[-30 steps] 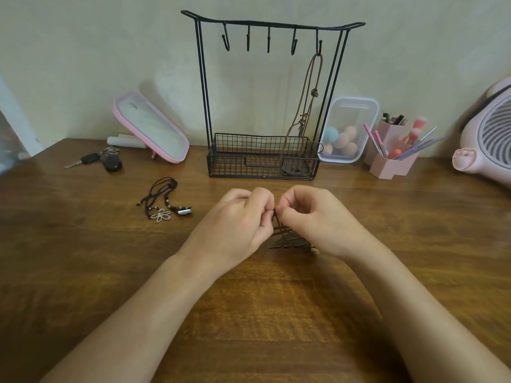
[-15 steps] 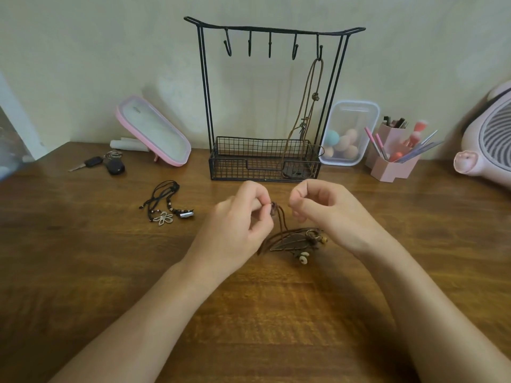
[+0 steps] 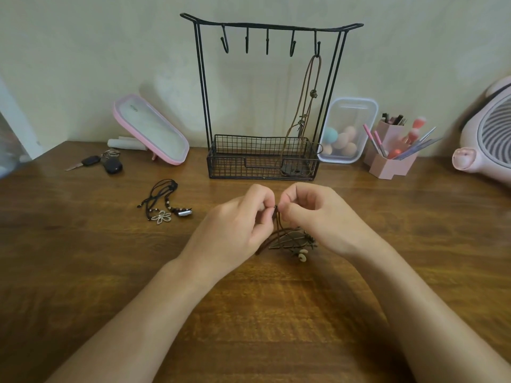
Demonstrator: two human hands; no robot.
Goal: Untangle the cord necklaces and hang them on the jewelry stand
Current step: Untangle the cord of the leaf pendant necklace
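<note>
Wooden table (image 3: 83, 272): necklace (image 3: 290, 242) is found before stand (image 3: 201, 92), its cord (image 3: 277, 223) pinched by left hand (image 3: 232, 230) and right hand (image 3: 323, 217) (apparently at a knot). Judged limp, light, snag-prone; best held beside knots.

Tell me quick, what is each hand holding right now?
Left hand: closed, pinching the brown necklace cord above the table.
Right hand: closed, pinching the same cord right next to the left.

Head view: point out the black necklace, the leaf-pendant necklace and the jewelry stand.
black necklace (image 3: 162, 217): head view, flower charm.
leaf-pendant necklace (image 3: 287, 241): head view, metal leaf.
jewelry stand (image 3: 243, 168): head view, basket front.
</note>
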